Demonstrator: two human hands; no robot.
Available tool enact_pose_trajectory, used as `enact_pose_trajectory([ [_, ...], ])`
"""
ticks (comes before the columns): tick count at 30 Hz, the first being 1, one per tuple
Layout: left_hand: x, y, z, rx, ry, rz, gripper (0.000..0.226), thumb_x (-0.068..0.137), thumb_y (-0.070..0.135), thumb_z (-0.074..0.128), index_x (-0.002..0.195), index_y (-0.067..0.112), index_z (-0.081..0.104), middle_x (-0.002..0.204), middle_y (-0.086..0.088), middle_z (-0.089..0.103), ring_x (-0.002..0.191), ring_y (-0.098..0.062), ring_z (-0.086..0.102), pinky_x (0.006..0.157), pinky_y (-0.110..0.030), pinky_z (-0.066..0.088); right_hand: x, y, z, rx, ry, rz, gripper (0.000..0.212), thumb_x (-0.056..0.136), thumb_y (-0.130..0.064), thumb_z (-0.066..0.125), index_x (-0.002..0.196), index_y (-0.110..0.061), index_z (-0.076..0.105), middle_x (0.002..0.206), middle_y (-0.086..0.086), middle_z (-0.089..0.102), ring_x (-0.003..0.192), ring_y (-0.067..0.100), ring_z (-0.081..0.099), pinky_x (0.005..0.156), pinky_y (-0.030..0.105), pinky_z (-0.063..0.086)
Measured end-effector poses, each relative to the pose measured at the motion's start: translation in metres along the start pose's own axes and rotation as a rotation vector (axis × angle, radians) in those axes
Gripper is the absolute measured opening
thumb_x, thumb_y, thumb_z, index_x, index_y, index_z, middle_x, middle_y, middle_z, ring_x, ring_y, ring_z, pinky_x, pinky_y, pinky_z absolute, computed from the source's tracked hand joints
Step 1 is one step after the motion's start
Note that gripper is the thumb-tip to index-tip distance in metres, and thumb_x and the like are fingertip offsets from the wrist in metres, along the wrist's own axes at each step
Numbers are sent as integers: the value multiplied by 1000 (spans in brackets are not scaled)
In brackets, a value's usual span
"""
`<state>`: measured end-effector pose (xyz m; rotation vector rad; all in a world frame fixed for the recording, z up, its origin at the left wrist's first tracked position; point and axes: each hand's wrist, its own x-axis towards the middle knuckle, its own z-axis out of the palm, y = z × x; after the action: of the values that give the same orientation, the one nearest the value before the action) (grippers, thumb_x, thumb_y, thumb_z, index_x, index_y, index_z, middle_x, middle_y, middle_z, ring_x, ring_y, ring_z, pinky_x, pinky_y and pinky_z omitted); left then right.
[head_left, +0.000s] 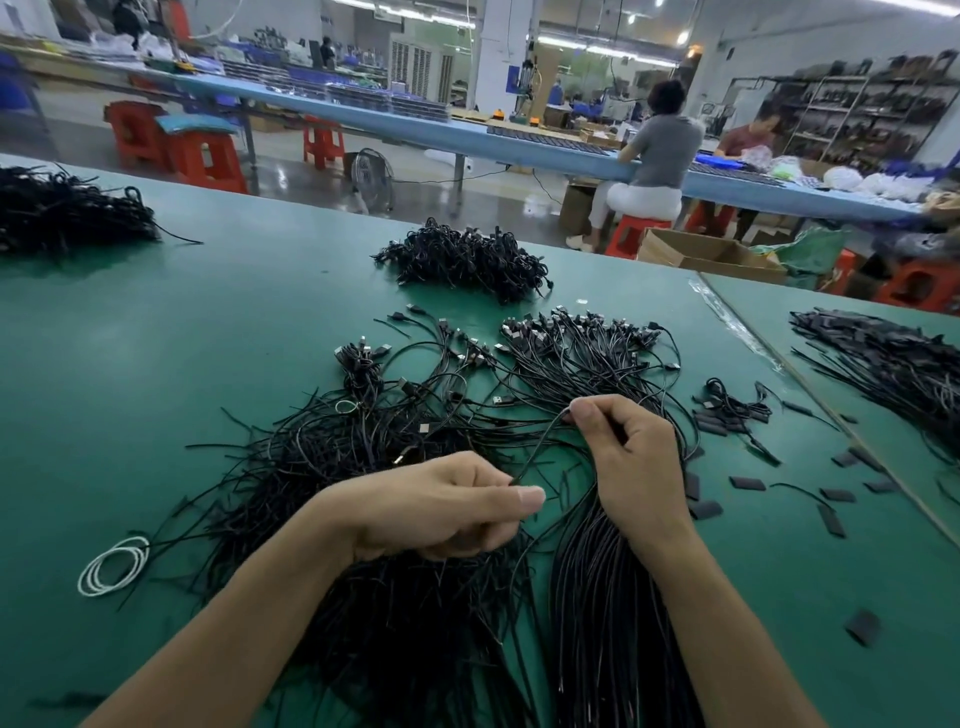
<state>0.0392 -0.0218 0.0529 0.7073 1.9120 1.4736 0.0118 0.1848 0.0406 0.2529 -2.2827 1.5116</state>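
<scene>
While both hands hover over the green table (156, 338), one cable (540, 446) runs taut between them, just left of the bundle (597, 613) of straightened cables. The left hand (441, 506) pinches the cable's lower end between thumb and forefinger. The right hand (631, 457) pinches it higher up, its other fingers curled. This looks like singling one cable out of the tangle (337, 467) left of the bundle. Next it likely needs drawing clear without dragging its neighbours, then laying along the bundle with ends level
</scene>
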Motion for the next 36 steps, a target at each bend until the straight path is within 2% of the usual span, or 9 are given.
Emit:
enact_pose_trajectory([
  [6,-3,14,-5,-170,106,104,45,96,48,50,59,24,53,49,6,29,42,-12,19,39,-20,19,-2,-4,3,149,29,131,26,93,-43,60,81,-25,74,80,25,64,66,25,52,62,59,52],
  [11,3,19,-4,-432,182,302,43,99,46,51,66,21,64,46,11,33,38,-6,25,38,-16,26,-9,-10,16,105,-68,69,33,90,-51,51,82,-25,70,54,-7,53,48,7,38,43,28,33],
  [14,12,22,-2,-663,239,438,39,101,43,48,81,19,70,49,13,36,38,-1,28,34,-14,28,-21,-14,26,125,-295,50,29,91,-49,52,74,-32,66,55,-4,44,48,10,32,45,33,26],
  [18,26,8,1,-783,649,393,43,100,37,44,85,13,75,56,6,42,42,-3,34,34,-15,32,-31,-15,29,-27,-450,4,25,100,-29,58,80,-23,71,57,-12,50,53,4,39,51,23,31],
  [21,32,-10,5,-610,853,388,43,106,32,37,101,3,69,71,-3,62,64,-15,62,55,-21,53,-35,-18,26,-108,-524,-32,25,99,-26,58,79,-16,68,55,-13,49,49,5,38,47,21,30],
  [25,34,-19,9,-376,829,428,43,101,34,39,106,5,70,98,-12,74,99,-26,71,84,-27,57,-35,-27,23,-223,-596,-96,28,99,-29,53,73,-19,57,60,-10,53,52,8,45,52,24,34],
  [29,29,-22,14,30,660,282,46,101,40,40,72,23,71,67,2,70,61,-10,64,60,-22,52,-23,-31,12,-293,-506,-178,16,92,-30,64,77,-26,67,66,-17,57,60,3,53,59,22,39],
  [32,22,-25,13,-48,571,65,56,91,57,40,60,18,67,47,-1,56,33,-11,44,37,-19,35,-11,-30,-2,-248,-347,-171,7,85,-35,76,82,-30,74,75,-18,64,70,1,59,63,14,44],
  [36,10,-28,11,-255,329,-60,72,94,71,34,60,14,62,42,3,43,30,-7,32,34,-15,28,-3,-26,-2,-45,-231,-80,7,83,-39,74,77,-34,72,71,-12,67,61,1,54,57,19,46],
])
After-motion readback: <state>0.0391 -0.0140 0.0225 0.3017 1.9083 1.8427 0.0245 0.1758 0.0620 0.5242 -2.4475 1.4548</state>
